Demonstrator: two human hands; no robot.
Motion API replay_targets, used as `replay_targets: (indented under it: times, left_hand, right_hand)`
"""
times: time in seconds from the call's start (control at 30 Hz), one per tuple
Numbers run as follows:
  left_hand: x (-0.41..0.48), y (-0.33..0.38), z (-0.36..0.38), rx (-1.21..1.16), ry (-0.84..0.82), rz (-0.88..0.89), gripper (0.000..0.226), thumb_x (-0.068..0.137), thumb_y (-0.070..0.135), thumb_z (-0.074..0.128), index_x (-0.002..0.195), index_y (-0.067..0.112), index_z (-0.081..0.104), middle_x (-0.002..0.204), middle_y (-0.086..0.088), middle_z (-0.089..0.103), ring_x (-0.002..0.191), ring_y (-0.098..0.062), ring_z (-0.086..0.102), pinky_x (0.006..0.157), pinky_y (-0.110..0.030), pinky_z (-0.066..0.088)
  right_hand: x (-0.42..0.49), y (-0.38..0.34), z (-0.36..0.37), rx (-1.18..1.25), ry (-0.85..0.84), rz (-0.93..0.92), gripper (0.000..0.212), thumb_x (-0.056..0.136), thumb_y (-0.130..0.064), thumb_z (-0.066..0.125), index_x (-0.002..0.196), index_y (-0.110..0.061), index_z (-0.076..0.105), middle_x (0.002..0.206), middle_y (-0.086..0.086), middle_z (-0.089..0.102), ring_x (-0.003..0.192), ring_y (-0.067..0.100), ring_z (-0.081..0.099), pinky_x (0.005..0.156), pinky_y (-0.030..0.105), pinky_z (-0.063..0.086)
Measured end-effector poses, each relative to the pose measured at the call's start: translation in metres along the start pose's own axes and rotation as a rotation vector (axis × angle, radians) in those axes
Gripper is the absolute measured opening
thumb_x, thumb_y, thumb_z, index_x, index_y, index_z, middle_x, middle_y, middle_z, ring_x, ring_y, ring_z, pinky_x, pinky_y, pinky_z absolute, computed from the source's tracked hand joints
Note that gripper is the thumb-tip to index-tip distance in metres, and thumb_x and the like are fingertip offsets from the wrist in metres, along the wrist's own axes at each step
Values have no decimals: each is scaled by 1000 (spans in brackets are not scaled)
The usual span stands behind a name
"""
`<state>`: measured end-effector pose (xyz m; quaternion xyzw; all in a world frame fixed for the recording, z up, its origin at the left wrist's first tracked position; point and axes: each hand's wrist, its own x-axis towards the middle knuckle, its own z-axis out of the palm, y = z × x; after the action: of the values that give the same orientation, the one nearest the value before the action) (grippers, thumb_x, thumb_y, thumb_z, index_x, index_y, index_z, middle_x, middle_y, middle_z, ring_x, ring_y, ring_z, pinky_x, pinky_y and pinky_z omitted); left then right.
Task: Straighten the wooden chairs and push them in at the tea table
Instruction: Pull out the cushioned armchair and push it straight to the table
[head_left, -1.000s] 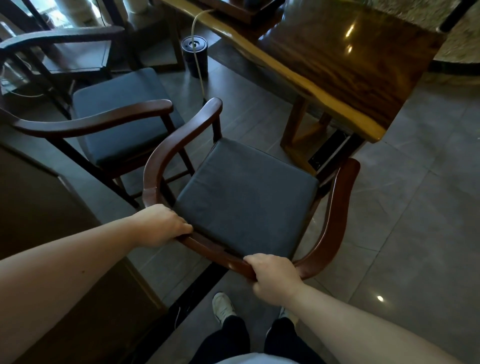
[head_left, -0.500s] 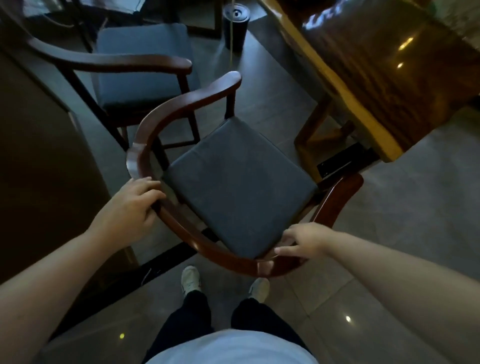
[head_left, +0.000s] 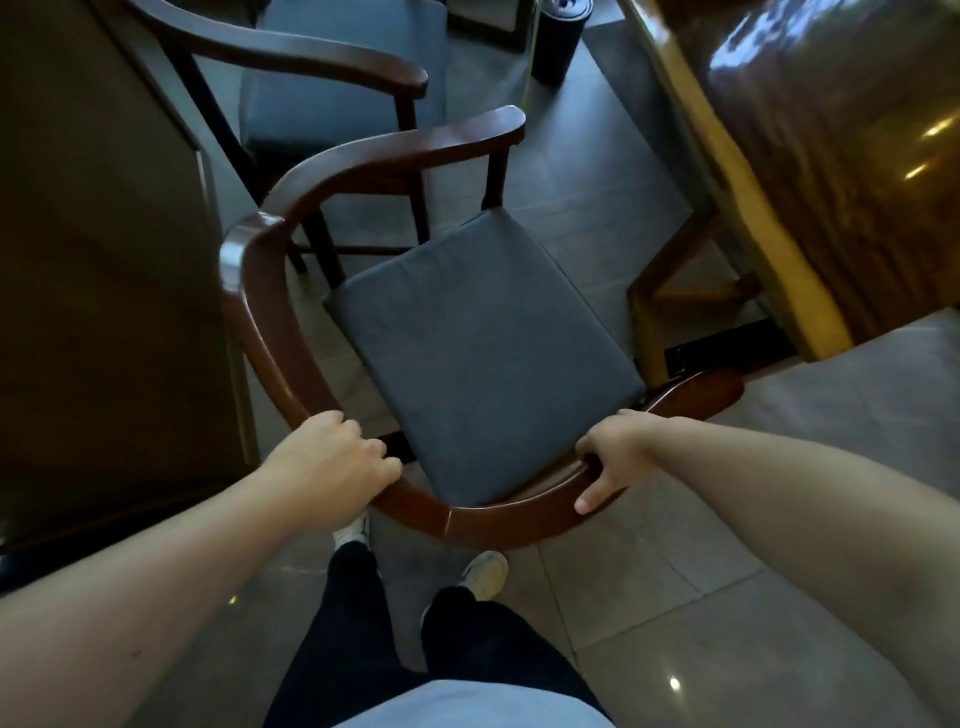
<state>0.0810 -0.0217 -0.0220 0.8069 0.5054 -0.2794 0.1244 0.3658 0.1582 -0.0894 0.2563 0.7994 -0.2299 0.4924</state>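
Two hands hold the near wooden armchair (head_left: 483, 358) by its curved back rail: the left hand (head_left: 332, 462) is wrapped over it, the right hand (head_left: 613, 462) pinches it with fingers curled under. It stands skewed on the floor, just beside the tea table (head_left: 810, 171) leg. Pushed crooked, its right armrest (head_left: 696, 389) could knock that leg, or its left side scrape the second armchair (head_left: 332, 83).

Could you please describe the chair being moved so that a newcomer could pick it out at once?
Start at the glossy tea table on the right. Two cushioned armchairs stand left of it; take the nearer chair. Only its curved back rail is gripped by the left hand and right hand.
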Motion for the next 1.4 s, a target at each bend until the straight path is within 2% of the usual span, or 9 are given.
replay_targets:
  times: [0.27,0.37,0.5,0.6,0.67,0.83,0.97,1.1,1.4]
  left_hand:
    - [9,13,-8,25,8,57,26,95,39,46,112,22,54,105,-1,64,92,-26,61,80,-42,49]
    - [-1,6,-13,-49,-4,104,50,93,61,36,120,23,55,115,1,63,110,-23,55,98,-45,41]
    - [-26,-22,-13,-249,411,101,45,94,55,40,105,22,67,113,2,67,118,-20,54,109,-47,34]
    - [-45,-62,-3,-491,735,-147,27,92,39,53,98,18,70,109,-2,67,112,-18,55,101,-43,39]
    - [-49,-91,1,-568,840,-306,24,91,33,56,97,14,69,106,-5,65,108,-18,55,96,-41,42]
    - [-32,-168,16,-601,770,-310,30,91,37,51,105,14,65,108,-4,63,106,-17,54,92,-39,45]
    - [-8,-224,20,-786,733,-320,26,93,32,56,113,16,61,111,-2,59,104,-14,54,86,-37,50]
    - [12,-269,17,-885,566,-363,30,91,32,60,119,23,56,116,5,54,105,-9,52,84,-31,49]
    - [50,-311,-25,-421,343,-123,34,90,38,58,122,25,54,123,-1,52,103,-13,52,79,-31,52]
  right_hand:
    - [-9,10,0,44,-13,48,88,70,-81,64,136,-24,54,127,1,61,115,24,56,98,40,46]
    - [-13,5,2,48,-6,77,86,73,-78,64,138,-24,52,130,1,61,117,24,57,99,39,47]
    - [-22,-22,-12,253,171,75,76,82,-71,61,140,-23,51,135,1,57,119,21,56,98,37,48]
    - [-24,-68,-43,411,434,-29,62,87,-69,55,131,-25,57,129,-3,57,116,19,56,97,37,47]
    - [-26,-103,-67,474,563,-101,54,89,-67,53,127,-29,58,128,-7,56,114,16,57,96,39,48]
    - [-22,-171,-130,486,692,-153,50,92,-65,51,127,-31,56,129,-11,52,108,14,57,88,39,52]
    - [-4,-200,-164,567,689,-124,49,92,-65,51,126,-30,56,125,-11,54,106,11,57,87,36,52]
    - [19,-214,-175,723,644,-90,45,92,-63,54,122,-30,59,115,-13,56,103,7,57,89,35,52]
    - [31,-197,-172,868,659,-7,38,93,-60,54,118,-32,60,110,-14,57,100,5,55,86,31,50]
